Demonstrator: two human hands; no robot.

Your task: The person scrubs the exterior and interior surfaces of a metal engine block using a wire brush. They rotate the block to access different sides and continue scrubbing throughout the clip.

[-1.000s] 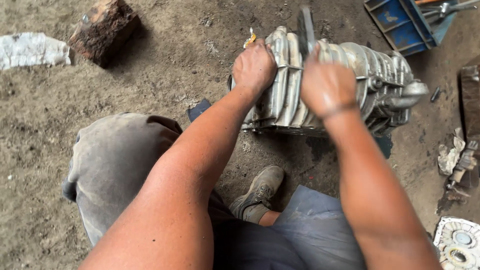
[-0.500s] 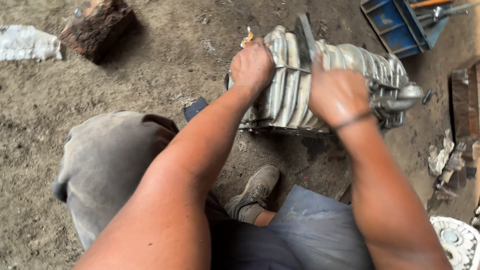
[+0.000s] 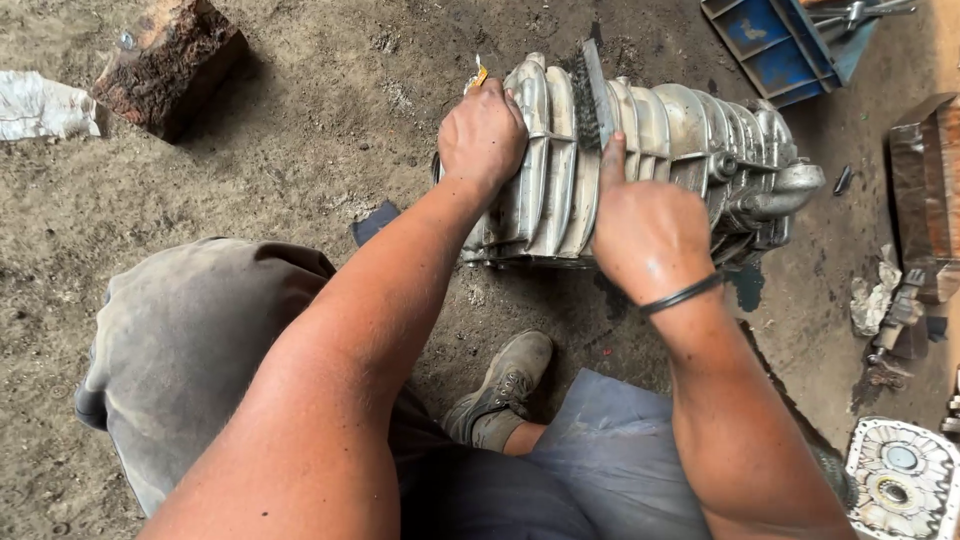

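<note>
Head view looks down on a ribbed aluminium gearbox casing (image 3: 690, 130) lying on its side on the dirt floor (image 3: 300, 130), just beyond the person's knees; the left hand (image 3: 483, 135) lies palm down over the wide end of the casing, fingers curled over the top ribs and pressing against the metal, not wrapped around anything loose; the right hand (image 3: 648, 235) is closed in a fist around the handle of a wire brush (image 3: 590, 95), thumb stretched up along the handle, the dark bristle head standing in a groove between two ribs near the top of the casing; a black band (image 3: 683, 294) circles the right wrist; a grey worn shoe (image 3: 510, 385) rests on the floor below the casing, between the two forearms; a rough block of wood (image 3: 165, 65) sits well apart at the upper left, with a crumpled white rag (image 3: 40, 103) beside it; a blue metal tray (image 3: 775, 40) lies at the upper right, just past the narrow end of the casing; a round pale metal cover plate (image 3: 900, 478) lies at the lower right corner, near scraps of dirty cloth (image 3: 875, 300).
</note>
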